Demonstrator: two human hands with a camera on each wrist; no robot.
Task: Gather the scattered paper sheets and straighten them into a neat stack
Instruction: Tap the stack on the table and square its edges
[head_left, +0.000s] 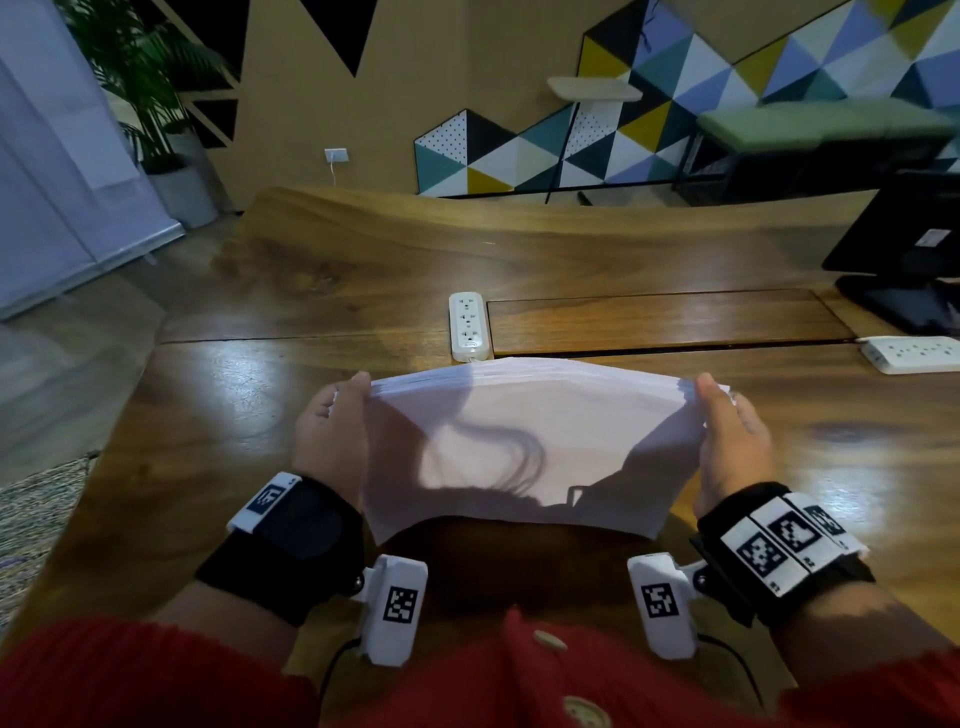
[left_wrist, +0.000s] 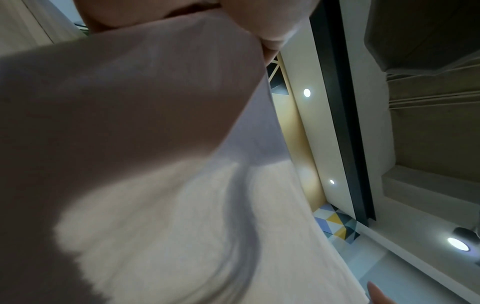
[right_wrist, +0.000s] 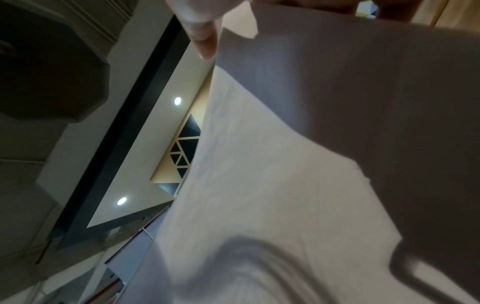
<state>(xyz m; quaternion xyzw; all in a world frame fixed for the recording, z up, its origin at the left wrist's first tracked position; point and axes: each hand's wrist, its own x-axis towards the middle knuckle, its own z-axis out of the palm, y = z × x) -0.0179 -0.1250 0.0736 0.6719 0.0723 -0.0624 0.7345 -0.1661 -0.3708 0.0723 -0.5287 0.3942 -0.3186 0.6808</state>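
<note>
While both hands hold it clear of the brown wooden table (head_left: 260, 415), the sheaf of white paper sheets (head_left: 524, 441) hangs above the near half of the tabletop, just in front of the person's red buttoned top (head_left: 519, 675); its long axis runs left to right, its broad face turned up toward the head camera, its far edge raised and slightly fanned, so the sheets are not yet flush; the near edge sags toward the body. The left hand (head_left: 332, 431) grips the left short edge, thumb on top and fingers curled beneath; the right hand (head_left: 732, 436) grips the right short edge likewise, thumb (right_wrist: 202, 33) pressed along the paper's margin. Beyond the far edge, just apart, lies a white power strip (head_left: 469, 325); a second white power strip (head_left: 914, 353) and a black monitor stand (head_left: 904, 291) sit well off to the right; bare wood lies open to the left and right of the hands.
</note>
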